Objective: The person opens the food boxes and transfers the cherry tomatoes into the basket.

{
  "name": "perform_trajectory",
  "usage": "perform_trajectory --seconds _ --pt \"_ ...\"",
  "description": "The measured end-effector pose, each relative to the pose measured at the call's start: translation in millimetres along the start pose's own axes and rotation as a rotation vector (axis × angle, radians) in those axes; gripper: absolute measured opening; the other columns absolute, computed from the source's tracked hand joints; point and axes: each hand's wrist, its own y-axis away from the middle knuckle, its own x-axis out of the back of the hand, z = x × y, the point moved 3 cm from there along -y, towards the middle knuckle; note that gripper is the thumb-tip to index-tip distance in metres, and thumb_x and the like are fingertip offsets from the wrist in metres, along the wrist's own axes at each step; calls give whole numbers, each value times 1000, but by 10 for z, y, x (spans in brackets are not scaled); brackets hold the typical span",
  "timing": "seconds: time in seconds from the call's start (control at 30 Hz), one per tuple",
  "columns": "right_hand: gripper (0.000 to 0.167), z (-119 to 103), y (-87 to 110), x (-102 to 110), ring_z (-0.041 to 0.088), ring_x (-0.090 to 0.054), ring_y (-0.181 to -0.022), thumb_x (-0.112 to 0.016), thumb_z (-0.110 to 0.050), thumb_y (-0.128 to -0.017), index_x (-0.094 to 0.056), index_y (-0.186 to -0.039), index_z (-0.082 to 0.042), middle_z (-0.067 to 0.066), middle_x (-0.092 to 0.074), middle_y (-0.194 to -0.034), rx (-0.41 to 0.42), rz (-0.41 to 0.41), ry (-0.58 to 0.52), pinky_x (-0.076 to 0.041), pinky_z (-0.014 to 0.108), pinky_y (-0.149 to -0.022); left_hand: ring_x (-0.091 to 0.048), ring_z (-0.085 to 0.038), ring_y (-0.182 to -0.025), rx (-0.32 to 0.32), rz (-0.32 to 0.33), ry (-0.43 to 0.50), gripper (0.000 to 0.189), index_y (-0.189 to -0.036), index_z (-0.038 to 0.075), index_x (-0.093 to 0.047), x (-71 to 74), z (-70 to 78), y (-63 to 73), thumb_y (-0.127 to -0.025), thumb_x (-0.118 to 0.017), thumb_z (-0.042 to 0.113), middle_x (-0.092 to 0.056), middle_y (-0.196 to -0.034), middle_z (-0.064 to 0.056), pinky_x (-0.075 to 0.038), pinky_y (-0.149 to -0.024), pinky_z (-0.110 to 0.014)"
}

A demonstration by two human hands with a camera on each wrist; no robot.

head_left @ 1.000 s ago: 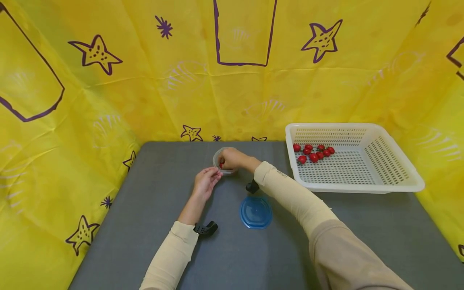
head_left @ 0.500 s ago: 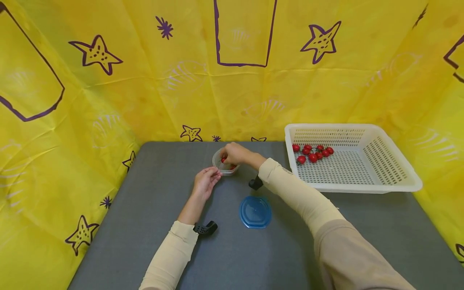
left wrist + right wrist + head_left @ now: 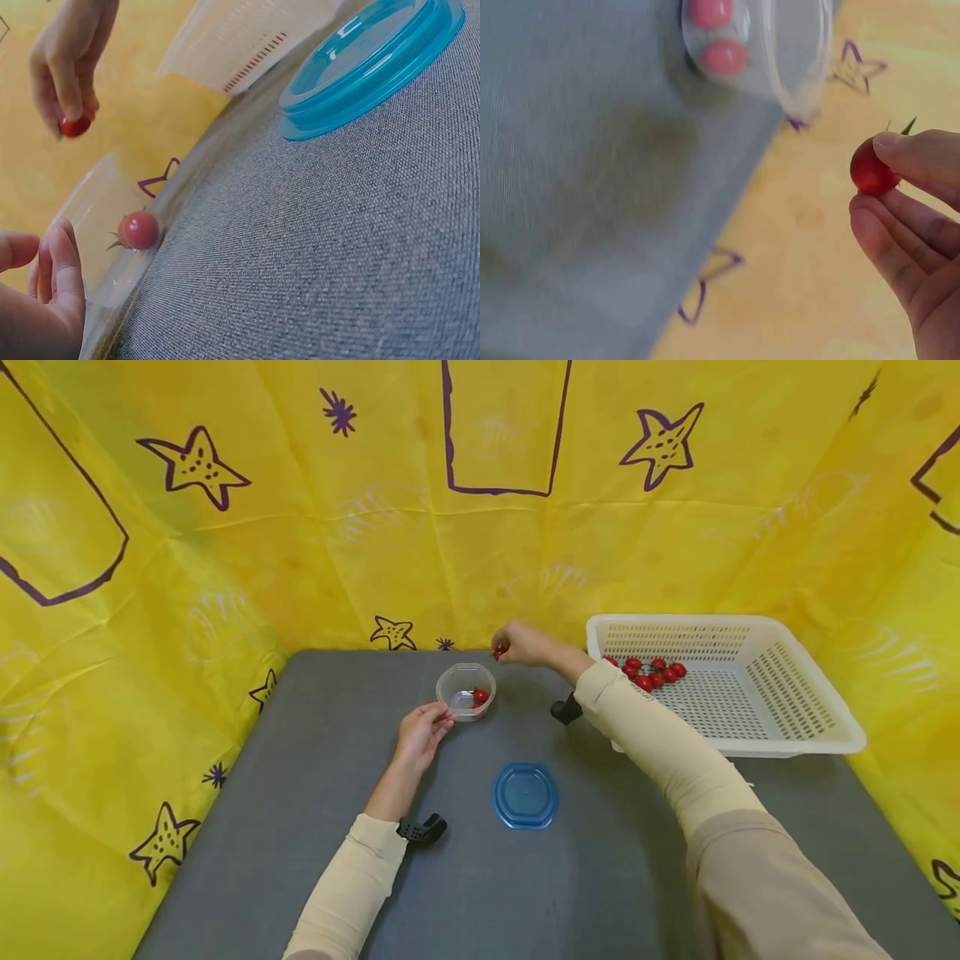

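My right hand (image 3: 527, 644) pinches a cherry tomato (image 3: 874, 166) with a green stem between thumb and fingertips. It is up and to the right of a small clear plastic container (image 3: 454, 681). Inside that container lie red cherry tomatoes (image 3: 480, 695); the right wrist view shows two through its wall. My left hand (image 3: 422, 737) holds the container's near left rim between thumb and fingers, seen close up in the left wrist view beside one tomato (image 3: 140, 230). A blue round-cornered lid (image 3: 526, 796) lies on the grey table, nearer to me than the container.
At the back right stands a white perforated basket (image 3: 817, 745) with several cherry tomatoes (image 3: 657, 679) at its left end, partly behind my right forearm. A yellow patterned cloth (image 3: 300, 527) hangs behind and beside the grey table (image 3: 315, 710).
My right hand has come up out of the container and moved right, with a cherry tomato in its fingers. The left hand has stayed at the rim.
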Motion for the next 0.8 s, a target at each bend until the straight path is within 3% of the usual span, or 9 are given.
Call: perform_trajectory --seconds 0.17,0.33,0.57,0.8 --pt "24 138 156 256 35 -66 -94 -65 -2 -87 -67 -108 9 24 -70 -104 -40 47 -14 -55 44 -84 -65 -9 -68 11 12 1 12 -106 -3 -56 8 -25 -4 -97 -56 5 -66 -79 -4 -56 -68 -18" --pt "26 318 331 476 35 -66 -96 -64 -6 -89 -67 -113 6 23 -70 -107 -142 70 -25 -54 45 -84 -66 -9 -67 24 9 0 17 -110 -6 -54 -1 -49 -11 -96 -56 4 -66 -78 -4 -56 -67 -18" --pt "24 611 548 799 37 -65 -97 -67 -7 -88 -68 -109 5 25 -70 -105 -216 177 -64 -52 48 -87 -65 -9 -67 8 6 -15 20 -112 -8 -54 -16 -8 -26 -97 -55 5 -65 -76 -3 -56 -68 -17" --pt "28 912 865 940 41 -63 -100 -66 -9 -89 -66 -112 8 28 -68 -110 -335 185 -92 -51 50 -85 -65 -9 -69 17 2 -17 19 -111 -7 -55 -2 10 -33 -97 -55 6 -65 -77 -3 -56 -69 -18"
